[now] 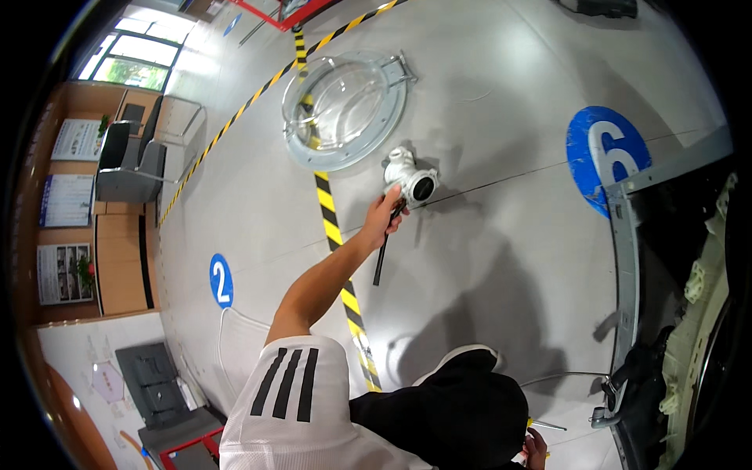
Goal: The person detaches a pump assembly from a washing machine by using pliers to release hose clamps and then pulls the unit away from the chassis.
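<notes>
My left hand is stretched out over the floor, fingers closed on the lower end of a white plastic pump-like part with a dark round cap, where a long black strip hangs down. Above it lies a round clear door in a grey ring with a hinge. My right hand, low at the right beside my black-trousered knee, is closed on a yellow-handled tool with a thin metal shaft, probably a screwdriver; it is partly hidden.
An opened appliance with a metal frame stands close on the right. Striped tape and blue floor stickers mark the floor. A chair and wooden cabinets line the left; a red frame is at the top.
</notes>
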A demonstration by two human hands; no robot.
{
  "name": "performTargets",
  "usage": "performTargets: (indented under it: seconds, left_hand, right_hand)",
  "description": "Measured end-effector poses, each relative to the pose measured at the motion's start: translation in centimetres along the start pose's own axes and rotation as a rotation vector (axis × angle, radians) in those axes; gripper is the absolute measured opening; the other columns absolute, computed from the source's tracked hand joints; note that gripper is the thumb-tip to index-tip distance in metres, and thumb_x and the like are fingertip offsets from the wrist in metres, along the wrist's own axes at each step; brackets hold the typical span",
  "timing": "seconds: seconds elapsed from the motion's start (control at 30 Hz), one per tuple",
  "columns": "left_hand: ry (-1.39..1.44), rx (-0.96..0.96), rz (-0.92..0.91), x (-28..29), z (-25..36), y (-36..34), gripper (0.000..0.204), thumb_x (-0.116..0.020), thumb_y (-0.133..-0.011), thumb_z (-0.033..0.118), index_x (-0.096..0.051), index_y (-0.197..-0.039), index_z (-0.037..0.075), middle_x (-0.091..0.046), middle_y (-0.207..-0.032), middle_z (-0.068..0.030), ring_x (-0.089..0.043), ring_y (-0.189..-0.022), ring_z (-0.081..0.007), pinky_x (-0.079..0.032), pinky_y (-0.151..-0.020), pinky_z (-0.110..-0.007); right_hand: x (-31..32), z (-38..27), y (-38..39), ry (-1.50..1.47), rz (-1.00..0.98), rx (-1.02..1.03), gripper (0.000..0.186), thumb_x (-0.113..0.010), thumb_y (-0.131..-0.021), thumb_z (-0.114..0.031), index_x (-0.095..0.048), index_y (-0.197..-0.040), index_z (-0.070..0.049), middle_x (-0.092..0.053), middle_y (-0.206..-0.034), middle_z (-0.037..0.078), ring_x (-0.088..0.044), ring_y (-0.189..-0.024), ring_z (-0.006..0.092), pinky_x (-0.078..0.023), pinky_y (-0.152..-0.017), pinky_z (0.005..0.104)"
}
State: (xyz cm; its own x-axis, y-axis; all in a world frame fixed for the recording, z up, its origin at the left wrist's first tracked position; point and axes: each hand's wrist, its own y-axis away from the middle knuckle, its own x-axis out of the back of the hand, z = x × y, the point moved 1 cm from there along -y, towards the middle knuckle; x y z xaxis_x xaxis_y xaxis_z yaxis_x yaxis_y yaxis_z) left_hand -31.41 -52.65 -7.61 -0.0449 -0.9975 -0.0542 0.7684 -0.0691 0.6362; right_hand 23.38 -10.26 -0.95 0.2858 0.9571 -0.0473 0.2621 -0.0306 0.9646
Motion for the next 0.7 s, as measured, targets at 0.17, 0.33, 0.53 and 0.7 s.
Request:
performTargets:
  seconds: [0.17,0.33,0.53,0.7]
  left_hand:
    - [0.005,0.097,0.229,10.6,-3.4,6.5,0.052,-0.052,-0.093,0.055,-0.052,-0.106,0.004,-0.055,-0.084,-0.0067,-0.040,-0.049,-0.0049,-0.028,-0.036,-0.019]
    - [0.000,0.041,0.376,19.6,-3.2,4.9,0.046,-0.057,-0.091,0.050,-0.051,-0.096,0.005,-0.057,-0.077,-0.0084,-0.044,-0.049,-0.0091,-0.032,-0.038,-0.023]
    - [-0.048,0.197,0.978,31.3,-0.3,3.2,0.067,-0.066,-0.086,0.045,-0.040,-0.136,0.009,-0.048,-0.129,-0.0176,-0.059,-0.098,-0.0293,-0.052,-0.076,-0.043]
    - [-0.090,0.370,0.642,30.1,-2.3,4.1,0.079,-0.069,-0.084,0.048,-0.029,-0.145,0.018,-0.035,-0.143,-0.0150,-0.053,-0.112,-0.0346,-0.048,-0.084,-0.049]
  right_hand:
    - [1.1,0.1,-1.4,-0.039,-0.036,-0.114,0.052,-0.054,-0.096,-0.033,-0.044,-0.136,-0.001,-0.063,-0.112,0.015,-0.062,-0.101,0.0225,-0.049,-0.090,0.0331]
    - [3.6,2.6,-4.4,0.288,-0.009,0.112,0.049,-0.045,-0.098,-0.038,-0.055,-0.124,0.002,-0.066,-0.105,0.012,-0.062,-0.098,0.0207,-0.048,-0.087,0.0333]
    - [0.1,-4.0,-1.0,0.042,0.055,-0.075,0.048,-0.045,-0.098,-0.038,-0.056,-0.121,0.003,-0.064,-0.111,0.013,-0.061,-0.102,0.0227,-0.047,-0.089,0.0349]
    - [3.6,3.2,-2.7,-0.261,0.024,-0.103,0.050,-0.053,-0.095,-0.040,-0.047,-0.130,-0.006,-0.062,-0.106,0.016,-0.064,-0.090,0.0263,-0.053,-0.076,0.0365]
